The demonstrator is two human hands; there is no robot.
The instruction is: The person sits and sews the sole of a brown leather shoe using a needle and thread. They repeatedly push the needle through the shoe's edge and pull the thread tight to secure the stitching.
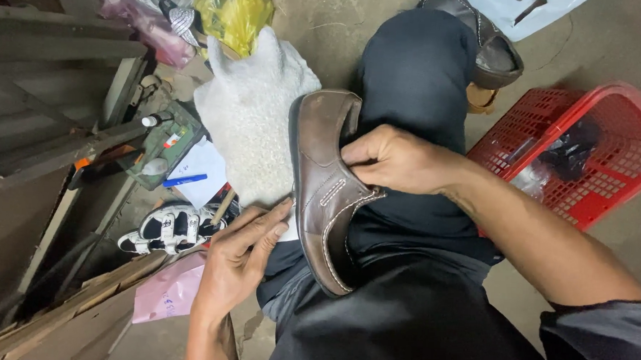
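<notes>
Here we see a brown leather loafer [325, 187] lying on its side against a person's dark-trousered thigh [411, 83], its sole edge turned to the left and its opening toward the leg. The right hand [397, 160] reaches in from the right, its fingers pinched together on the shoe's upper rim near the stitched strap. The left hand [239, 259] comes up from below, fingers held straight and close together, the tips touching the sole edge at mid-length. Just beside the shoe on the left we find a white bag [255, 112], with a white-strapped sandal [167, 227], a blue pen [185, 180] on paper and a pink sheet [168, 292] below it. To the right stands a red plastic basket [611, 135]; a second dark shoe [485, 43] lies beyond the knee.
</notes>
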